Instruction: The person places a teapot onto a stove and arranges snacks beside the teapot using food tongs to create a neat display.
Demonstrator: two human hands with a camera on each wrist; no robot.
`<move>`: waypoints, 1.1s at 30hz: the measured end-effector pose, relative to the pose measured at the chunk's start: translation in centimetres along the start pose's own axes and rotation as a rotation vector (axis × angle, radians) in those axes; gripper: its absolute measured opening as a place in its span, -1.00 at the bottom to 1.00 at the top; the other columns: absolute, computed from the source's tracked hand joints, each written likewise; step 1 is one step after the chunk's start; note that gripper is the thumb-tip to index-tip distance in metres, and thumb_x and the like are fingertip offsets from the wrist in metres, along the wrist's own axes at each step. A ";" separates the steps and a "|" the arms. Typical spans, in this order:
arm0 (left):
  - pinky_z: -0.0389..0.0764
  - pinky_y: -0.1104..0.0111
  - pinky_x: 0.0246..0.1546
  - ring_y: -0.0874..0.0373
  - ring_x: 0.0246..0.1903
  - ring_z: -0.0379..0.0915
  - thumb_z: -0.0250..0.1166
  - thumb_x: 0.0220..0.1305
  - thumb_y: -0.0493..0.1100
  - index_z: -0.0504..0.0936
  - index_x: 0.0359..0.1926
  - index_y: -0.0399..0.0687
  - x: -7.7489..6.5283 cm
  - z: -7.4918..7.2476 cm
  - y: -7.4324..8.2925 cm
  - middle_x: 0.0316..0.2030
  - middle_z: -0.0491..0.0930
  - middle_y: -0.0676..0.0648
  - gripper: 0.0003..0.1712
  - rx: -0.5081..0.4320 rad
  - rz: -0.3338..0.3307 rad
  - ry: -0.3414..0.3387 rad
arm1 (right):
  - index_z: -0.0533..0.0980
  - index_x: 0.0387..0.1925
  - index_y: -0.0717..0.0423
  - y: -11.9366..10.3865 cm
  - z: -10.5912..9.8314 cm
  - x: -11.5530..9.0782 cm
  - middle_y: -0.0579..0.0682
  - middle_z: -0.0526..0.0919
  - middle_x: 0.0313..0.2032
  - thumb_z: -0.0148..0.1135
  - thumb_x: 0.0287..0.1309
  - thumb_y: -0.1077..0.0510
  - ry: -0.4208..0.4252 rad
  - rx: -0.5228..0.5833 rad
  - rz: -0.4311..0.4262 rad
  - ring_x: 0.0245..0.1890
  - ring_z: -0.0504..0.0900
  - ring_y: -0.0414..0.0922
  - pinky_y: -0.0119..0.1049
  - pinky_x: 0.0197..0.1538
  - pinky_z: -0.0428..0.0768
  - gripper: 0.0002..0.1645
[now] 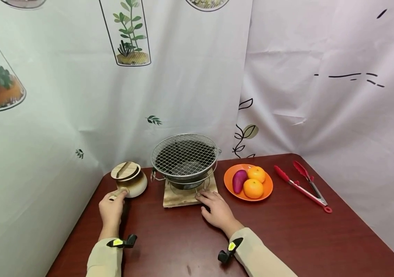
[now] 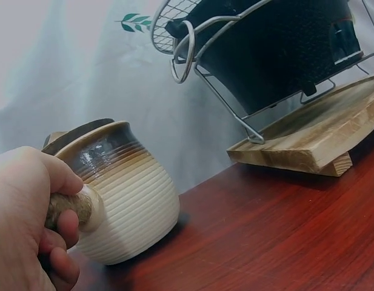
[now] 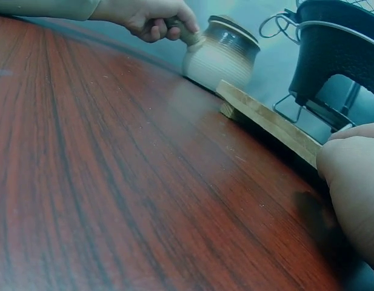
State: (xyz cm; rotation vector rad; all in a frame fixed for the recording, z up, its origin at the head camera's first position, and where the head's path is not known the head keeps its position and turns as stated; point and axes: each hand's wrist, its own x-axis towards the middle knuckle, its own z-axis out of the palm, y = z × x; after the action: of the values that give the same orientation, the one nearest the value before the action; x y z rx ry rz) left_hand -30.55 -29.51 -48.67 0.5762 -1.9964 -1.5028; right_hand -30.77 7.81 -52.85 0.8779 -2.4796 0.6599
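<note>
At the left of the table, my left hand (image 1: 111, 209) grips the stubby side handle (image 2: 77, 209) of a cream-and-brown ceramic pot (image 1: 137, 187). The pot stands upright, its round wooden lid (image 1: 125, 170) sitting tilted on the rim. In the middle, a black tabletop grill (image 2: 277, 54) with a wire mesh top (image 1: 186, 157) rests in a wire stand on a wooden board (image 1: 179, 198). My right hand (image 1: 219, 211) lies at the board's front right corner, its fingers outstretched over the edge. Its fingertips are partly hidden in the right wrist view.
Right of the grill, an orange plate (image 1: 229, 184) holds two oranges (image 1: 253, 188) and a purple eggplant-like item (image 1: 240, 181). Red-tipped tongs (image 1: 305, 191) lie farther right. A printed curtain (image 1: 197, 96) hangs behind the dark red table (image 1: 169, 238) and along its sides.
</note>
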 end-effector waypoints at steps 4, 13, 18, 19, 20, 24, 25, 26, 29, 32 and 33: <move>0.43 0.53 -0.62 0.38 -0.66 0.41 0.40 0.23 -0.18 0.64 -0.03 -0.32 -0.1 -0.1 0.0 -0.64 0.51 0.13 -0.64 -0.013 -0.001 0.002 | 0.63 0.18 -0.05 0.0 -0.1 0.0 0.02 0.59 0.23 0.30 0.17 0.16 0.005 -0.002 -0.004 0.29 0.51 -0.03 0.08 0.39 0.33 -0.50; 0.41 0.45 -0.75 0.24 -0.71 0.46 0.39 0.26 -0.10 0.60 -0.03 -0.23 -0.4 -0.3 0.2 -0.72 0.49 0.21 -0.64 -0.014 -0.028 0.001 | 0.63 0.18 -0.06 0.1 -0.1 -0.1 0.01 0.59 0.23 0.29 0.18 0.16 0.005 0.000 -0.007 0.30 0.50 -0.06 0.09 0.39 0.33 -0.50; 0.39 0.44 -0.80 0.22 -0.79 0.40 0.39 0.25 -0.14 0.62 -0.04 -0.21 -0.3 -0.5 0.5 -0.75 0.48 0.21 -0.68 -0.036 -0.016 0.016 | 0.64 0.18 -0.05 0.1 -0.1 -0.1 0.01 0.60 0.23 0.30 0.17 0.16 0.021 -0.014 -0.026 0.28 0.52 -0.05 0.11 0.37 0.36 -0.51; 0.39 0.44 -0.81 0.22 -0.81 0.38 0.39 0.25 -0.14 0.63 -0.04 -0.21 -0.3 -0.5 0.6 -0.75 0.48 0.20 -0.68 -0.041 -0.013 0.018 | 0.63 0.18 -0.06 0.1 -0.1 -0.1 0.01 0.59 0.23 0.30 0.17 0.16 0.020 -0.014 -0.027 0.29 0.51 -0.05 0.10 0.37 0.36 -0.50; 0.39 0.44 -0.81 0.23 -0.82 0.37 0.39 0.25 -0.15 0.63 -0.03 -0.22 -0.3 -0.6 0.7 -0.75 0.48 0.20 -0.68 -0.045 -0.009 0.019 | 0.63 0.18 -0.06 0.1 -0.1 -0.1 0.01 0.59 0.23 0.29 0.18 0.16 0.020 -0.014 -0.026 0.29 0.51 -0.05 0.10 0.37 0.35 -0.50; 0.40 0.45 -0.81 0.23 -0.81 0.39 0.39 0.25 -0.15 0.62 -0.02 -0.23 -0.3 -1.0 1.1 -0.73 0.49 0.17 -0.66 -0.032 0.005 0.019 | 0.63 0.19 -0.05 -0.1 -0.1 -0.3 0.02 0.59 0.23 0.28 0.18 0.16 0.012 0.000 -0.013 0.29 0.51 -0.01 0.10 0.38 0.34 -0.50; 0.40 0.45 -0.81 0.22 -0.80 0.40 0.39 0.25 -0.14 0.62 -0.02 -0.23 -0.4 -1.1 1.1 -0.73 0.50 0.14 -0.66 -0.027 0.006 0.021 | 0.63 0.19 -0.05 -0.1 -0.1 -0.3 0.02 0.59 0.23 0.28 0.17 0.16 0.011 0.004 -0.012 0.29 0.51 -0.01 0.11 0.38 0.34 -0.50; 0.41 0.45 -0.80 0.20 -0.79 0.42 0.39 0.24 -0.15 0.62 -0.02 -0.23 -0.4 -1.2 1.2 -0.72 0.52 0.12 -0.66 -0.024 0.007 0.023 | 0.63 0.18 -0.04 -0.1 -0.1 -0.3 0.02 0.59 0.23 0.29 0.17 0.16 0.011 0.005 -0.013 0.29 0.51 0.00 0.11 0.38 0.34 -0.50; 0.42 0.44 -0.79 0.17 -0.77 0.45 0.40 0.24 -0.15 0.62 -0.04 -0.23 -0.4 -1.4 1.4 -0.69 0.56 0.03 -0.67 -0.018 0.006 0.022 | 0.63 0.19 -0.02 -0.1 0.1 -0.4 0.03 0.59 0.23 0.30 0.16 0.17 0.020 0.001 -0.016 0.29 0.51 -0.01 0.12 0.37 0.35 -0.49; 0.43 0.44 -0.79 0.18 -0.77 0.44 0.39 0.24 -0.15 0.62 -0.05 -0.24 -0.4 -1.3 1.5 -0.70 0.55 0.03 -0.68 -0.021 0.001 0.012 | 0.62 0.20 0.00 0.0 0.1 -0.4 0.03 0.60 0.22 0.30 0.16 0.17 0.027 0.002 -0.020 0.28 0.52 -0.03 0.12 0.37 0.35 -0.48; 0.43 0.44 -0.78 0.19 -0.77 0.44 0.39 0.24 -0.15 0.62 -0.05 -0.24 -0.3 -1.2 1.6 -0.71 0.54 0.06 -0.68 -0.023 0.002 0.009 | 0.61 0.20 0.00 0.0 0.1 -0.4 0.02 0.60 0.22 0.30 0.16 0.17 0.027 0.002 -0.018 0.28 0.52 -0.03 0.11 0.38 0.34 -0.48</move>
State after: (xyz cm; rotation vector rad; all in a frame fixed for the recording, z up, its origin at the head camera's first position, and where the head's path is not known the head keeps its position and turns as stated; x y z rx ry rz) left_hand -29.47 -29.75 -46.96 0.5704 -1.9702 -1.5177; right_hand -30.52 7.95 -53.14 0.8851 -2.4453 0.6645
